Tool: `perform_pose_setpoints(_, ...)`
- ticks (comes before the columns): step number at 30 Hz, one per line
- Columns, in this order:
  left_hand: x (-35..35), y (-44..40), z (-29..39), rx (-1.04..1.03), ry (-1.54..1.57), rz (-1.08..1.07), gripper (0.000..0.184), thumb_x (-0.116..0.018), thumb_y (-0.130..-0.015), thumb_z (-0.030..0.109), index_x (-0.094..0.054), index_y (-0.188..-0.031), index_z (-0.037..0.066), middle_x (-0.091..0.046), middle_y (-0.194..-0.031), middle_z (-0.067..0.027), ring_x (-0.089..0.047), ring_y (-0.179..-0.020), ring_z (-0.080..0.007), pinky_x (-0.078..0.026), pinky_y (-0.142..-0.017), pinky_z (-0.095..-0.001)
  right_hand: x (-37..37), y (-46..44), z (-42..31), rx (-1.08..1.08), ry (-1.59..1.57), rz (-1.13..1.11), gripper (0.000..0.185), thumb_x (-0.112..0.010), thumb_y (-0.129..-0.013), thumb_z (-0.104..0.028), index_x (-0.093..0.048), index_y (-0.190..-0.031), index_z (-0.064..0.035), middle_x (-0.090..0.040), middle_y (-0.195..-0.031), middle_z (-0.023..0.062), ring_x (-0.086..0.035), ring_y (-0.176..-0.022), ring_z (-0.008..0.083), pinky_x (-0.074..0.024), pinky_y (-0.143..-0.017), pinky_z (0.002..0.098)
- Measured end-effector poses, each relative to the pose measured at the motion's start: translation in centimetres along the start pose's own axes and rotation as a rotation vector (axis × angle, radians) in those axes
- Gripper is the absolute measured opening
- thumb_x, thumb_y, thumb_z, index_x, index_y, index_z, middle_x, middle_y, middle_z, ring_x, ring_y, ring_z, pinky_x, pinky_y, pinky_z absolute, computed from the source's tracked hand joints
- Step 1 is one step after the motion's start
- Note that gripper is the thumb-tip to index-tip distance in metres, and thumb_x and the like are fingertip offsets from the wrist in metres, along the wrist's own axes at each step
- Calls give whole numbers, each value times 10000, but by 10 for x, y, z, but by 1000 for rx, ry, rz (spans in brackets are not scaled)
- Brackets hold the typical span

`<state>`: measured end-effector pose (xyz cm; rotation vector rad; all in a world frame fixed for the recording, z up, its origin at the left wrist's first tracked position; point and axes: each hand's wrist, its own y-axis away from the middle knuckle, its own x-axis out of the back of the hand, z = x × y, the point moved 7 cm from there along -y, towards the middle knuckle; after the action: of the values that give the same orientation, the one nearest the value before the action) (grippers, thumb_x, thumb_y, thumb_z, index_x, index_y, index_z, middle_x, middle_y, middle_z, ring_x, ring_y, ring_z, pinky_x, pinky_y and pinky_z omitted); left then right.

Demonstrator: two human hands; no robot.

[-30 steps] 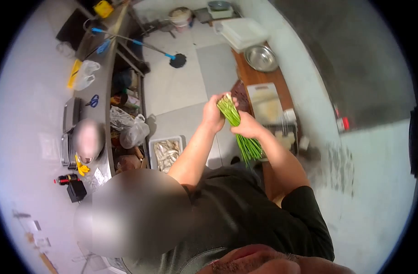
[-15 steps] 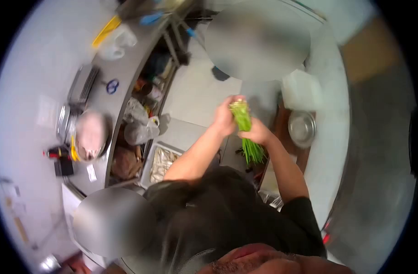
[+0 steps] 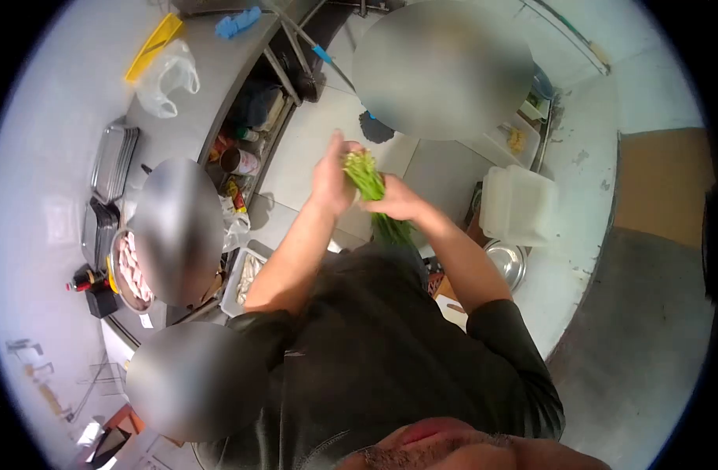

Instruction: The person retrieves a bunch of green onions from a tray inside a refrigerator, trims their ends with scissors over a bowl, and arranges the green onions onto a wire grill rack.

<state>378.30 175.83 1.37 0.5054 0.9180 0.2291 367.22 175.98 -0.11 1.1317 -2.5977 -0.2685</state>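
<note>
A bunch of long green stalks (image 3: 364, 174) with pale cut ends at the top hangs in front of my body. Its lower, leafy part drops down toward my dark shirt. My right hand (image 3: 396, 199) is wrapped round the middle of the bunch. Beside the cut ends is my left hand (image 3: 333, 178), its palm turned to the bunch and its fingers stretched out. Whether the left palm touches the stalks I cannot tell.
At left, a steel counter (image 3: 194, 86) bears a plastic bag (image 3: 169, 78), stacked metal trays (image 3: 113, 163) and a bowl of pale meat (image 3: 132, 266). A white tub (image 3: 241, 282) stands below. At right are plastic containers (image 3: 518, 204) and a steel bowl (image 3: 506, 262). Blurred patches hide some areas.
Both hands and the bunch have shifted left in view. My left hand's fingers have straightened away from the cut ends. The whole view has turned slightly.
</note>
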Motion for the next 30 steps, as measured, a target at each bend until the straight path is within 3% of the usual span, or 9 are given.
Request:
perform_pose_setpoints(6, -4, -42, 60, -190, 87, 95, 388, -382, -1004, 351, -556, -891, 23, -594, -826, -111, -575, -824, -260, -468, -790, -389, 27, -81, -22, 1, -57, -244, 338, -704, -669, -186, -572, -916, 3, -602, -748, 89, -562, -705, 184, -459, -691, 327)
perform_pose_setpoints(10, 25, -49, 95, -242, 157, 170, 425, -407, -988, 446, -554, -925, 52, -589, -863, -110, -567, -888, -286, -455, -838, -422, 11, -134, -34, 32, -24, -400, 352, -733, -658, -182, -578, -913, 5, -622, -782, 92, -578, -720, 171, -469, -704, 312)
perform_pose_setpoints(11, 32, -52, 106, -265, 194, 143, 474, -439, -962, 502, -547, -1082, 56, -600, -1010, -113, -566, -974, -285, -436, -904, -418, 3, -148, -32, 2, -56, -444, 336, -728, -676, -137, -594, -950, 5, -636, -797, 81, -597, -717, 159, -480, -685, 305)
perform_pose_setpoints(14, 57, -38, 139, -575, 35, 275, 532, -455, -957, 494, -490, -1253, 54, -570, -1174, -115, -548, -1070, -280, -401, -974, -407, -15, -187, -62, -23, -200, -443, 322, -712, -697, -95, -601, -980, 10, -655, -826, 73, -618, -722, 157, -497, -677, 306)
perform_pose_setpoints(15, 84, -46, 144, -659, -306, 259, 547, -507, -955, 401, -411, -1352, 38, -520, -1283, -130, -538, -1118, -266, -406, -986, -400, -24, -202, -72, -71, -194, -496, 355, -718, -703, -100, -608, -1019, 16, -664, -848, 71, -630, -740, 169, -507, -691, 311)
perform_pose_setpoints(18, 96, -47, 179, -552, -575, 260, 438, -657, -865, 156, -516, -1234, -31, -584, -1196, -132, -581, -1044, -199, -481, -891, -347, -64, -253, -99, -13, -100, -605, 423, -698, -708, -43, -593, -1114, 14, -650, -981, 79, -600, -895, 148, -489, -798, 295)
perform_pose_setpoints(21, 138, -57, 225, -598, -278, 404, 326, -704, -790, 140, -638, -1055, -37, -666, -966, -76, -620, -870, -153, -497, -799, -294, -108, -310, -109, 97, 196, -669, 457, -702, -710, -44, -572, -1143, 20, -641, -1065, 106, -589, -1003, 179, -468, -888, 317)
perform_pose_setpoints(25, 188, -70, 281, -688, -141, 462, 221, -675, -799, 92, -667, -980, -34, -687, -934, -87, -626, -852, -142, -500, -784, -288, -153, -366, -148, 116, 326, -712, 551, -728, -705, -104, -535, -1208, 14, -592, -1175, 147, -553, -1108, 248, -429, -960, 351)
perform_pose_setpoints(30, 227, -66, 346, -705, -312, 537, 131, -630, -824, 44, -658, -920, -39, -681, -892, -86, -631, -841, -144, -510, -766, -286, -181, -418, -185, 193, 659, -782, 658, -738, -687, -280, -522, -1235, 14, -585, -1202, 214, -563, -1101, 355, -450, -944, 407)
